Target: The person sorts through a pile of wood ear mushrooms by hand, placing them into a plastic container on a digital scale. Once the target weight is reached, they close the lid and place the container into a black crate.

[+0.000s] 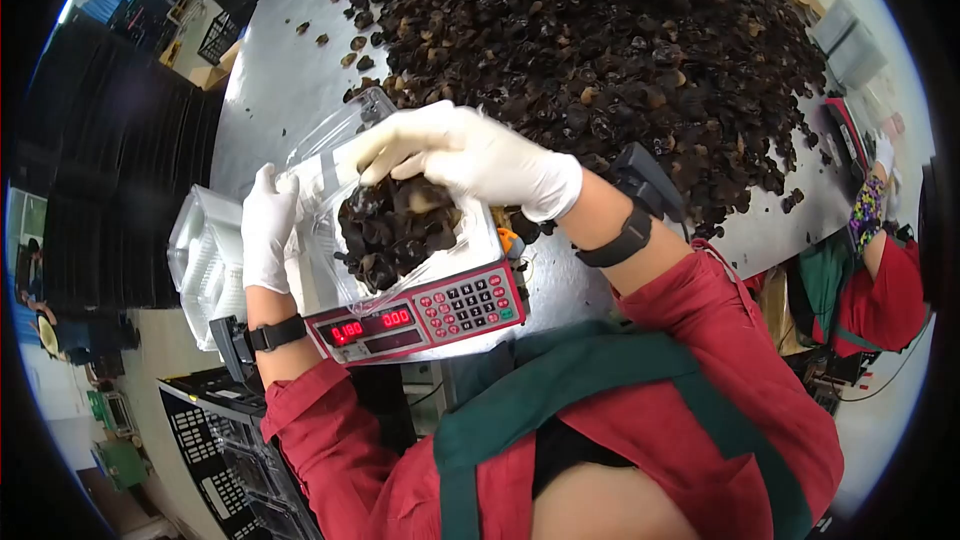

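Dark, wrinkled mushroom-like pieces (385,240) lie in a clear plastic container or bag on a red and white digital scale (420,315) with lit red digits. My left hand (268,230), in a white glove, is at the left edge of the clear plastic, its fingers close together; what they hold is hidden. My right hand (470,155), also gloved, reaches over the pieces from above with its fingers curled down; whether it holds a piece cannot be made out.
A large heap of dark pieces (590,60) covers much of the metal table (290,70). Stacked clear trays (195,240) stand left of the scale. Black crates (215,440) are at lower left. A co-worker's gloved hand (884,155) is by another scale at right.
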Action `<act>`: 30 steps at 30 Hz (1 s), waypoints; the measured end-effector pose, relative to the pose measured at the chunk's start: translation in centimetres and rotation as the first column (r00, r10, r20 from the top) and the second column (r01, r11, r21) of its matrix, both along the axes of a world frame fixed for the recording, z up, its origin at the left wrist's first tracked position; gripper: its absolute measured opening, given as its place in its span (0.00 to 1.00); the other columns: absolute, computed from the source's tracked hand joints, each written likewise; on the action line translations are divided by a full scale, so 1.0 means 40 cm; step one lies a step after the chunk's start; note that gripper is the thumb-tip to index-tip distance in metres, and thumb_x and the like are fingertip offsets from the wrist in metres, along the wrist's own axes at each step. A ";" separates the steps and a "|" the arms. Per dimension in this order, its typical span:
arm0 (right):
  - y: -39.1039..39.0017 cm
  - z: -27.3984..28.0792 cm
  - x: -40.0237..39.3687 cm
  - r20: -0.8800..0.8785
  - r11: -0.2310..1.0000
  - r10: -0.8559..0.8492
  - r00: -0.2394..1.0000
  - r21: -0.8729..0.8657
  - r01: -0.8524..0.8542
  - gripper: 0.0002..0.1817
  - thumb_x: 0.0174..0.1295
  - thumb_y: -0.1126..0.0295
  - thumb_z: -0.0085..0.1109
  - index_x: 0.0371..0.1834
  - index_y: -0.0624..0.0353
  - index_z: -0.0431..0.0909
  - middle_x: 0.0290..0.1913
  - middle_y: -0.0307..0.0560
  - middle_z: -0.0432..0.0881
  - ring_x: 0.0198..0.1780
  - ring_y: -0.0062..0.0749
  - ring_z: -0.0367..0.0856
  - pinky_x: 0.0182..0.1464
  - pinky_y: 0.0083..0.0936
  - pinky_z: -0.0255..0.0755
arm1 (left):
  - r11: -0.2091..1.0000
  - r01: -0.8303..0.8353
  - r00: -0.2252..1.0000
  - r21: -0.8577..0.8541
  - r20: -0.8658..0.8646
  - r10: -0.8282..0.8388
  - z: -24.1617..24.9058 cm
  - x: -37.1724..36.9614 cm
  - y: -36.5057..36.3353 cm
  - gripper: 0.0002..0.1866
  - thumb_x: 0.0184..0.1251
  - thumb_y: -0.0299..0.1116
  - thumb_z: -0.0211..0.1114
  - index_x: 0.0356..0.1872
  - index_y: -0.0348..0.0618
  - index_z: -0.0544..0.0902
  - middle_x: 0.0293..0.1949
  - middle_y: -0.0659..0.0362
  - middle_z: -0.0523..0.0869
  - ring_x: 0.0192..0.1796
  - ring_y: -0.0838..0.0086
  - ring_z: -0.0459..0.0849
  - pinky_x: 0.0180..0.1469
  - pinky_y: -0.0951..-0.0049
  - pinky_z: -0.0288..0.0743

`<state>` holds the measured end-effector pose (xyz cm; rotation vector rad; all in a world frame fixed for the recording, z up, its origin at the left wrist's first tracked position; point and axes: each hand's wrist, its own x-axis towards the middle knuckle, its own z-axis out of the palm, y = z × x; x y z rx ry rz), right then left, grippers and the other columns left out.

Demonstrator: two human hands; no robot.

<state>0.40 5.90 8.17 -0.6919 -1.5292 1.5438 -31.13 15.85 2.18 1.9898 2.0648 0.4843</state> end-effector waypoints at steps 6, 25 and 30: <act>-0.040 -0.022 0.085 0.000 0.951 -0.277 0.961 0.143 0.274 0.19 0.63 0.81 0.47 0.55 0.67 0.81 0.50 0.46 0.87 0.46 0.26 0.85 0.57 0.25 0.78 | 0.996 0.015 0.999 0.084 -0.046 -0.011 0.002 -0.034 0.022 0.33 0.68 0.49 0.65 0.68 0.39 0.74 0.44 0.44 0.86 0.46 0.58 0.84 0.49 0.64 0.77; -0.142 -0.135 -0.002 0.396 0.652 -0.561 0.727 0.753 0.093 0.17 0.60 0.78 0.55 0.51 0.53 0.84 0.50 0.43 0.85 0.58 0.41 0.81 0.71 0.45 0.64 | 0.992 0.039 0.946 -0.122 0.325 0.003 -0.022 0.034 -0.020 0.34 0.65 0.38 0.67 0.70 0.36 0.70 0.38 0.48 0.88 0.37 0.68 0.88 0.42 0.69 0.81; -0.127 -0.156 0.044 0.227 0.612 -0.592 0.773 0.751 0.249 0.17 0.61 0.77 0.56 0.53 0.53 0.81 0.55 0.43 0.84 0.62 0.40 0.79 0.75 0.50 0.58 | 0.998 0.011 0.759 0.057 0.649 -0.045 -0.053 0.028 -0.051 0.35 0.68 0.26 0.64 0.75 0.36 0.62 0.34 0.58 0.84 0.30 0.82 0.78 0.29 0.80 0.74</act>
